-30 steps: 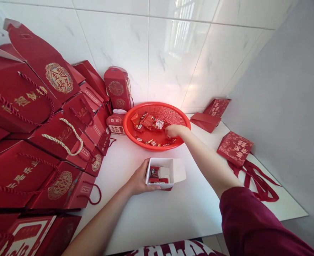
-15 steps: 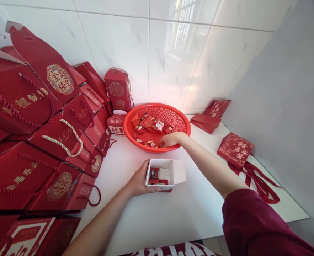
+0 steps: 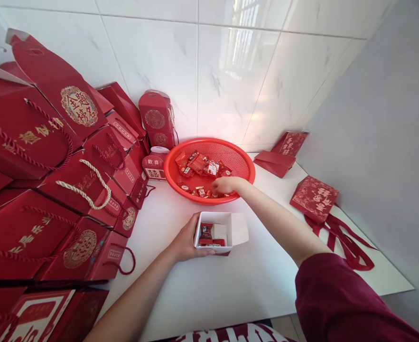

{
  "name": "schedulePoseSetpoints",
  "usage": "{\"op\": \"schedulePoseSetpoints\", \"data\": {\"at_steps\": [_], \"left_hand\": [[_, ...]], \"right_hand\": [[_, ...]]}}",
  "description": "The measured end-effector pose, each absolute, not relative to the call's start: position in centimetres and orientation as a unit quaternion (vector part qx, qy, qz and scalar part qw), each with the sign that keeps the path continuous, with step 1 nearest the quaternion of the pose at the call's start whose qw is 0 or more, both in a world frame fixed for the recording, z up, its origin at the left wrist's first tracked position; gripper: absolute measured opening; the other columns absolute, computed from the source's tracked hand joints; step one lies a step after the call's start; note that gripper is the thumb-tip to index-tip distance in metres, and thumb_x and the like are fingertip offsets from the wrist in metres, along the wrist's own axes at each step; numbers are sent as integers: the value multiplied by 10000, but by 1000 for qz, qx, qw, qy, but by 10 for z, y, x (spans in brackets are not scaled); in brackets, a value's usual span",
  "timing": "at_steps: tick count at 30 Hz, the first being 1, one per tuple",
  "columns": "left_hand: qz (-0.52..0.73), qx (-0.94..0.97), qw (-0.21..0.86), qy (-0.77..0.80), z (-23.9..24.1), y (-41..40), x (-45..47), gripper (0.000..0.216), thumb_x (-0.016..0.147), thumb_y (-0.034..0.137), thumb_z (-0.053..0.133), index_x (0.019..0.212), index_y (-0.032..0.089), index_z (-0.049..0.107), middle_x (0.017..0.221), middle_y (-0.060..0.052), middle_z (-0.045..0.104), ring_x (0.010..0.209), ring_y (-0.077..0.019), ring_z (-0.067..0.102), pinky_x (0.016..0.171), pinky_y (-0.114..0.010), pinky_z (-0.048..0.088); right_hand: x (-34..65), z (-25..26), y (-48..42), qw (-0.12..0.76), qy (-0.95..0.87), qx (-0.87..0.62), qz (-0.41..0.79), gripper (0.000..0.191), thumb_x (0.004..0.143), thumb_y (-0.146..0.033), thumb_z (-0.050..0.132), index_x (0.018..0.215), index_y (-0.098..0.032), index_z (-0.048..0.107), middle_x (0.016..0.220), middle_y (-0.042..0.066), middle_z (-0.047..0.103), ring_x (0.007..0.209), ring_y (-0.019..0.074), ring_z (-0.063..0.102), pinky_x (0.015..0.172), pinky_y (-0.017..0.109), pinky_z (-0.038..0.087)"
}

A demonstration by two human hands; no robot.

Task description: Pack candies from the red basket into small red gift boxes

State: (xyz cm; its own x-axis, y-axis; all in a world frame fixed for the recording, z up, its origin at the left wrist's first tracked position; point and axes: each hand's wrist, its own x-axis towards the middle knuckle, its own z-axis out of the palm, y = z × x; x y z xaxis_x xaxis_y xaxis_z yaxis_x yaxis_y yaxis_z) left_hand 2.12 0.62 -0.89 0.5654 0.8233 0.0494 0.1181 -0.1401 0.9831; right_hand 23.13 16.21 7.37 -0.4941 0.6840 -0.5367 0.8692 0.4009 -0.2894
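My left hand point(image 3: 187, 241) grips a small open box point(image 3: 213, 218), white inside and red outside, with its flap folded out to the right. Inside the box lie a dark red wrapped candy point(image 3: 206, 232) and another red packet point(image 3: 218, 242). My right hand point(image 3: 225, 185) reaches over the near rim into a red plastic basket point(image 3: 240, 164), its fingers bent down and together among the sweets. Whether they hold one is hidden. Red wrapped candies point(image 3: 198, 163) are piled in the basket's back left, and smaller ones point(image 3: 200, 192) lie by my fingertips.
Red gift boxes with rope handles point(image 3: 84, 185) are stacked along the left. Two red boxes point(image 3: 155, 116) stand behind the basket's left side. At right lie a folded red box point(image 3: 276, 159), a patterned red box point(image 3: 314, 197) and red ribbon point(image 3: 351, 244). A tiled wall point(image 3: 152, 61) closes the back.
My right hand has lifted and shifted very slightly within the basket, its fingers curling more. The left hand and the box stay in place.
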Motion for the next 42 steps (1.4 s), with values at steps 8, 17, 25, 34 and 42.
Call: {"op": "schedulePoseSetpoints", "data": {"at_steps": [8,17,25,34,42], "left_hand": [[316,675,577,334,-8,5,21,921,612,366,876,1358,219,357,1305,-125,562,1181,-295,581,992,-487,492],[338,675,574,317,-7,6,21,897,605,411,872,1333,214,386,1272,-119,576,1160,-299,587,975,-454,493],[353,676,568,309,-10,4,21,910,601,422,873,1341,204,391,1271,-125,578,1166,-302,582,987,-453,486],[340,686,545,341,-11,0,18,937,568,373,900,1343,215,398,1281,-130,572,1180,-308,573,991,-451,480],[345,683,557,323,-3,0,22,850,624,367,867,1324,230,405,1278,-114,585,1171,-308,590,977,-463,505]], "right_hand": [[233,67,172,162,814,506,-235,370,968,-380,553,1279,-181,581,1343,107,577,1180,236,577,1007,458,455],[227,74,165,232,804,483,-258,359,832,-495,671,960,-161,703,940,63,708,851,203,668,755,309,513],[243,84,158,243,785,534,-201,313,886,-425,650,1009,-138,666,1044,95,671,938,206,638,834,383,518],[239,78,162,151,805,510,-264,112,812,-243,733,858,-154,682,900,42,694,851,183,651,803,340,523],[278,100,118,-266,780,480,-301,316,935,-375,480,1167,-167,537,1145,98,654,990,188,642,813,307,519]]}}
